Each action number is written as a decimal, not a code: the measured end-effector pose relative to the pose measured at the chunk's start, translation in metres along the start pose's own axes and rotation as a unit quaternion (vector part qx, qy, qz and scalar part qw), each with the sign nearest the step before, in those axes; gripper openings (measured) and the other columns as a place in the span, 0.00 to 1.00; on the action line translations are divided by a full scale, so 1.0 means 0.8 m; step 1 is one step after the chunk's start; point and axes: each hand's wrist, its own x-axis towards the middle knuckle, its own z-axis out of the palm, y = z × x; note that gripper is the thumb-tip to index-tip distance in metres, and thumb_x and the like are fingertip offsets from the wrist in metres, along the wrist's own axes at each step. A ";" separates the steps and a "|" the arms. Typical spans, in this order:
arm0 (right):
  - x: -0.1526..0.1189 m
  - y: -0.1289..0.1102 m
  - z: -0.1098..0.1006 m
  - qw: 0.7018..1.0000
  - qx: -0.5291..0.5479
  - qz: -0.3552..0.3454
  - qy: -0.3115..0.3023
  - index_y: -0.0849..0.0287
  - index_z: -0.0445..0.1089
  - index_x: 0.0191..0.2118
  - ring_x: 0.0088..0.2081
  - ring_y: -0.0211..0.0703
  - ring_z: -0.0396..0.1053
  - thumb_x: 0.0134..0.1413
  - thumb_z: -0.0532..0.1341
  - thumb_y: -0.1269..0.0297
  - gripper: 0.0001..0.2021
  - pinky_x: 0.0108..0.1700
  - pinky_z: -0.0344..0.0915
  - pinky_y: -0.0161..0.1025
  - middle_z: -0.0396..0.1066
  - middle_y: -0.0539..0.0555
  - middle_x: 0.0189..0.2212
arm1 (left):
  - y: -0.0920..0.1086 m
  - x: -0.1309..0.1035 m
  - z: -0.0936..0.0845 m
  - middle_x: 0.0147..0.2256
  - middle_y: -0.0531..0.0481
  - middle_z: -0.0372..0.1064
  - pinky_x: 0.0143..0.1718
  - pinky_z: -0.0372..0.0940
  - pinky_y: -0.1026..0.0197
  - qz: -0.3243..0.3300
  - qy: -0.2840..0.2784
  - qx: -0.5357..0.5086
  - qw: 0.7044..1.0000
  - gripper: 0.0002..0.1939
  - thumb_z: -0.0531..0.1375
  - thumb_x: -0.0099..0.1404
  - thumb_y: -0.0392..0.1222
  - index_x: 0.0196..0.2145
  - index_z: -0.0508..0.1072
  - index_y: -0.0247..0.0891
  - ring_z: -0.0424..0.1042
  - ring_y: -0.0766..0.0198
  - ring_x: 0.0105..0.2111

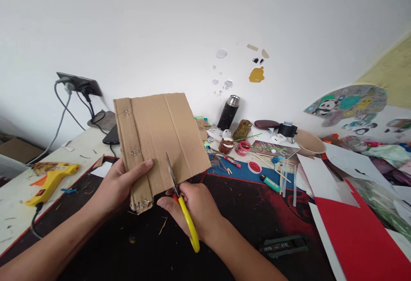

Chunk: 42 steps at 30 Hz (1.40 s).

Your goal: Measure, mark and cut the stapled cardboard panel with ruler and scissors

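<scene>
A brown piece of corrugated cardboard point(157, 131) is held up above the dark desk mat, its left side a doubled strip with staple-like metal bits. My left hand point(123, 180) grips that left edge, thumb lying across the front and fingers behind. In my right hand point(195, 204) are scissors point(184, 217) with a yellow handle. One blade lies over the front of the cardboard near its lower edge, pointing up and left; the other blade is hidden. Part of my right hand's fingers is out of sight behind the handle and cardboard.
A yellow glue gun point(53, 184) lies at left, its cord near the mat point(138, 246). Paint jars point(243, 147), a black thermos point(228, 112) and a green-labelled lighter point(270, 183) stand or lie beyond. Red paper point(359, 229) is at right, a utility knife point(284, 246) in front.
</scene>
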 end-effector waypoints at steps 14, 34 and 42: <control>0.003 0.005 0.002 0.998 -0.043 -0.024 0.027 0.57 0.78 0.36 0.28 0.43 0.75 0.66 0.71 0.43 0.21 0.31 0.60 0.35 0.81 0.54 0.29 | -0.007 -0.003 0.002 0.40 0.39 0.89 0.28 0.83 0.54 0.044 0.024 0.005 0.999 0.43 0.86 0.36 0.58 0.46 0.81 0.38 0.88 0.44 0.33; 0.004 0.007 0.012 0.995 -0.093 -0.001 0.040 0.57 0.81 0.38 0.38 0.52 0.87 0.69 0.69 0.61 0.07 0.37 0.67 0.36 0.87 0.59 0.35 | -0.006 -0.013 0.007 0.43 0.38 0.89 0.35 0.86 0.49 0.068 0.019 0.011 0.997 0.43 0.85 0.40 0.59 0.50 0.80 0.38 0.89 0.39 0.38; 0.004 -0.001 0.012 0.992 -0.121 0.008 0.042 0.56 0.81 0.35 0.36 0.53 0.87 0.69 0.68 0.62 0.09 0.33 0.65 0.36 0.86 0.59 0.32 | -0.005 -0.013 0.008 0.41 0.38 0.89 0.34 0.86 0.50 0.060 0.035 0.003 0.998 0.40 0.86 0.37 0.57 0.44 0.80 0.39 0.89 0.38 0.38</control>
